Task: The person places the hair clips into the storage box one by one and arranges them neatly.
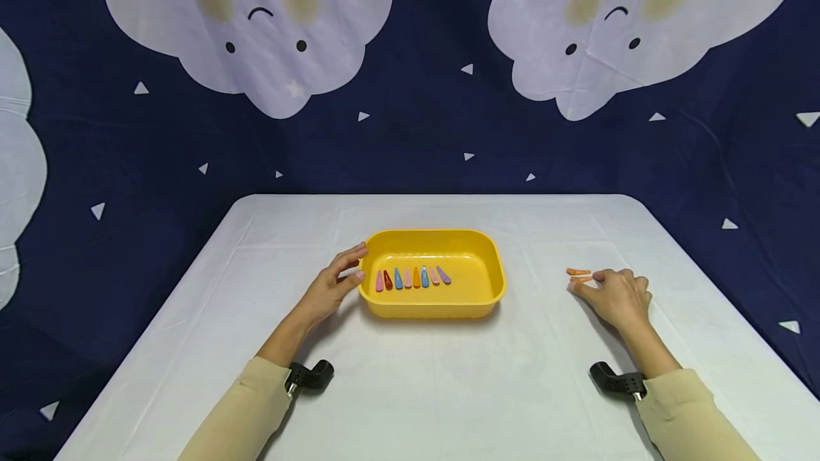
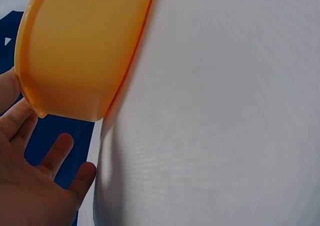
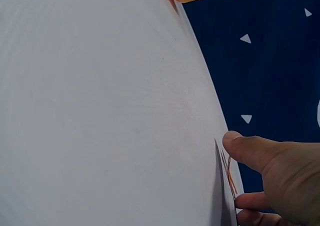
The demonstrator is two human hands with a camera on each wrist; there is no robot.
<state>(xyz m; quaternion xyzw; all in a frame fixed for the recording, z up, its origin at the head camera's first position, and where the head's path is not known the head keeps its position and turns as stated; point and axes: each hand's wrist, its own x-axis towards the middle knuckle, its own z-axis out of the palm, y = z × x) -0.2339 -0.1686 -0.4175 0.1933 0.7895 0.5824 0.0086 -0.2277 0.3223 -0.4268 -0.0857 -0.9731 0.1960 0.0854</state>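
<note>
A yellow plastic basin (image 1: pixel 432 310) stands mid-table with several snap hair clips (image 1: pixel 416 277) in a row inside, in pink, red, blue, orange and purple. My left hand (image 1: pixel 328 293) touches its left rim with thumb and fingertips. In the left wrist view, the other fingers spread loosely outside the basin wall (image 2: pixel 85 56). On the right, my right hand (image 1: pixel 618 297) pinches an orange hair clip (image 1: pixel 581 278) between thumb and fingertips, low at the tablecloth. Another orange hair clip (image 1: pixel 579 271) lies just beyond it. The right wrist view shows thin orange edges (image 3: pixel 231 178) between the thumb and fingers.
A white cloth covers the table (image 1: pixel 487 390), its far edge meeting a dark blue backdrop (image 1: pixel 423 141) with clouds and small triangles. Each wrist carries a black camera mount, one left (image 1: pixel 310 375) and one right (image 1: pixel 615 379).
</note>
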